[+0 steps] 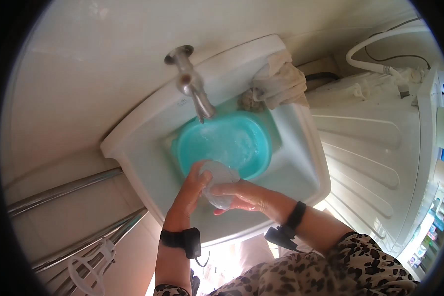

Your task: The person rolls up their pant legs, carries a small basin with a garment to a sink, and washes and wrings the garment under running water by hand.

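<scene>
A pale, translucent rounded item (219,173), perhaps a cup or small bowl, is between my two hands at the near rim of a turquoise basin (267,148). My left hand (194,186) grips its left side, fingers wrapped round the edge. From the right, my right hand (239,195) holds it with the thumb across its face and wet fingers beneath. Cloudy water with some foam fills the basin, which sits in a white sink (296,163). What is inside the item is too blurred to tell.
A metal faucet (188,81) juts from the wall over the basin. A crumpled grey cloth (280,84) hangs over the sink's back right corner. Metal rails (66,191) stand at left, a white ribbed appliance (365,143) at right, bottles on the floor (436,222) beyond.
</scene>
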A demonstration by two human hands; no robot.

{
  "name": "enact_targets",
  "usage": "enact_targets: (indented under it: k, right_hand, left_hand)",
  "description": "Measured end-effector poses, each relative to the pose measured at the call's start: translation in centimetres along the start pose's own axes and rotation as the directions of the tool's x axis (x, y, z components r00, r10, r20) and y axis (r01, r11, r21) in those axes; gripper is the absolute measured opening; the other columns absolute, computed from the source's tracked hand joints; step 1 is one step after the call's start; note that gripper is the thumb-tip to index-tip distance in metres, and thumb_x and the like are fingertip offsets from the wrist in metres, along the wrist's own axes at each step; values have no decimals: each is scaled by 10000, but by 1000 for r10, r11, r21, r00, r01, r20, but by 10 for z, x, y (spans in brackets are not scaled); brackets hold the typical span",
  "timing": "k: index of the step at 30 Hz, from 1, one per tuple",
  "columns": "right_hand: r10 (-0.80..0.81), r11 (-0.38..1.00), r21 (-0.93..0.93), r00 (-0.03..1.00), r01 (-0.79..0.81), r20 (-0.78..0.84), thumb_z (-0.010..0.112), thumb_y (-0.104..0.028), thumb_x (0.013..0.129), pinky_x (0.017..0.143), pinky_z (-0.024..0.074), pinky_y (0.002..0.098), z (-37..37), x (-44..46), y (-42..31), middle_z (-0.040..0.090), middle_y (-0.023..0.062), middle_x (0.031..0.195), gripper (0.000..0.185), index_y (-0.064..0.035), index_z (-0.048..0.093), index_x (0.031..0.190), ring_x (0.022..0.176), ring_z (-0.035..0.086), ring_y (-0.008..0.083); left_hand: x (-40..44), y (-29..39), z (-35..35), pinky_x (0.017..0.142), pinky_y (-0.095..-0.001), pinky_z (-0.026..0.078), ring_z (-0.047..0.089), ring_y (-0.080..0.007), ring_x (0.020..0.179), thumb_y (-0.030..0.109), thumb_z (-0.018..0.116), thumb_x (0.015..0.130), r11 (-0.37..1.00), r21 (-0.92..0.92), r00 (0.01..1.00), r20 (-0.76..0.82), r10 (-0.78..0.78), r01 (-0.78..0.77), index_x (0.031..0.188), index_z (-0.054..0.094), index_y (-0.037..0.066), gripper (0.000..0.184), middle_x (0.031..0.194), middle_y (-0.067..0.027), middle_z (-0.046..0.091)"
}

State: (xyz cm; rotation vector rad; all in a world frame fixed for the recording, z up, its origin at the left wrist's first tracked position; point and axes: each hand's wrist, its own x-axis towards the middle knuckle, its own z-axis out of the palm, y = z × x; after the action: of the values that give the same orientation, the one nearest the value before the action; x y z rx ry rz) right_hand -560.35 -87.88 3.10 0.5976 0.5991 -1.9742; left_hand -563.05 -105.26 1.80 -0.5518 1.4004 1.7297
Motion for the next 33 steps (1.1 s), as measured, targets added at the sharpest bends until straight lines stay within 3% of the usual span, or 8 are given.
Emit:
enact_targets:
  k: [3,6,10,15,19,25,30,33]
  right_hand:
    - [129,981,124,982,-146,138,700,-292,757,801,502,421,-6,4,8,537,105,1077,609,-54,429,1248,952,557,231]
    - [193,950,208,963,-231,190,684,-255,771,740,511,380,2,-3,9,546,108,1060,533,-52,460,1209,902,568,226]
    - [40,965,241,970,-99,238,683,-228,768,668,489,308,12,-13,3,565,79,1005,477,-60,485,1168,865,564,172]
    - [97,994,-76,977,-84,191,710,-252,742,528,387,224,-10,0,3,560,24,886,406,-79,524,1057,757,516,80]
    - [79,900,-389,953,-194,-293,722,-304,703,440,354,262,6,9,0,530,20,594,348,-52,573,891,504,483,100]
    - [-500,275,-937,800,-216,-331,704,-388,678,620,504,390,-23,47,39,629,173,689,454,1,579,875,664,630,322]
    - [-525,169,-984,839,-61,-142,689,-380,695,879,424,420,-21,28,21,572,233,1046,595,26,515,1093,1008,546,380]
    - [-893,-180,-980,433,-84,127,682,-278,722,956,373,400,-55,2,-10,472,234,1235,675,15,392,1256,1126,473,393]
  left_hand:
    - [7,-8,4,929,-437,433,540,-291,1051,666,676,626,943,-316,936,352,12,106,1293,373,53,955,1212,-183,474]
    - [-3,27,34,930,-463,439,571,-291,990,527,726,669,881,-470,887,429,171,57,1209,452,40,777,1095,-175,545]
    - [7,41,31,822,-375,490,583,-208,759,132,668,717,983,-155,908,389,152,-98,850,526,61,207,748,-73,562]
    - [7,45,36,628,-270,457,521,-121,694,26,638,732,994,36,977,192,94,-103,793,486,65,168,725,-28,510]
    - [24,30,42,550,-250,422,486,-98,636,38,642,733,990,137,991,-122,51,-34,770,484,60,163,708,-6,496]
    - [66,-29,26,541,-261,416,491,-113,638,71,665,701,865,487,890,-332,313,-123,745,519,49,153,711,-26,504]
    - [69,-70,-18,607,-299,452,540,-164,700,95,690,665,901,431,750,-582,314,-43,898,546,-9,293,777,-69,548]
    - [42,-92,-58,686,-352,474,581,-238,780,112,660,676,868,489,640,-696,326,91,972,551,-38,350,892,-121,585]
